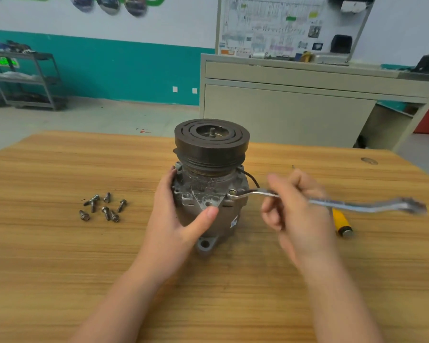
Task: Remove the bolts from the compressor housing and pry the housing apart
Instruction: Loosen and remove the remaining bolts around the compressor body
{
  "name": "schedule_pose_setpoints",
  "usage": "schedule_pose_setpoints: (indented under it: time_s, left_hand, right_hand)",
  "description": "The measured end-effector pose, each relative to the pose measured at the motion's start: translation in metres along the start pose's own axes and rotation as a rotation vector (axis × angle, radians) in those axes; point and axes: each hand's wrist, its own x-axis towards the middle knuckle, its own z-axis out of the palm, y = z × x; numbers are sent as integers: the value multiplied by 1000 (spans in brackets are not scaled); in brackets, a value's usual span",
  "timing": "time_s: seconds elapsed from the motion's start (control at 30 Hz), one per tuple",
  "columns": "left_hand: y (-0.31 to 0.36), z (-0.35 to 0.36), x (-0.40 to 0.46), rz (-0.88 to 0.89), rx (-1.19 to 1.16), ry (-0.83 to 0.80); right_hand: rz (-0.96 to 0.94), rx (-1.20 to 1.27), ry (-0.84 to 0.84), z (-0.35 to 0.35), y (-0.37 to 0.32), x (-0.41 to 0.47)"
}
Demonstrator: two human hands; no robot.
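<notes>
Lying loose: eight bolts (101, 207) (perhaps seven).

wood-grain table (60, 256) at 6 o'clock. beige cabinet (282, 112) at 1 o'clock. teal-and-white wall (124, 70), metal shelf cart (25, 80) at 10 o'clock. grey floor (89, 120).

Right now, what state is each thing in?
compressor: upright on table, pulley up
left hand: grips housing
right hand: holds wrench
wrench: ring end on bolt
bolt: still seated
loose bolts: out, scattered left
</notes>
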Motion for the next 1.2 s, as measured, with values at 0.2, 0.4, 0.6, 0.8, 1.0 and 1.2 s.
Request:
schedule_pose_setpoints:
  time_s: [0.2,0.4,0.6,0.8,1.0,1.2]
  left_hand:
    - [1,1,1,29,1,16]
    - [1,0,1,22,-9,2]
    - [3,0,0,6,-16,-4]
    - [4,0,0,11,-18,11]
    - [3,-2,-1,3,1,-8]
    - [3,-1,-1,-4,-41,-1]
  right_hand:
    - [578,292,-468,-14,9,80]
    - [423,403,-247,-16,-3,72]
    - [90,123,117,0,-11,14]
    - [-280,-330,234,24,-4,-24]
    - [-516,-667,103,34,6,-36]
    - [104,15,-244,-17,-4,33]
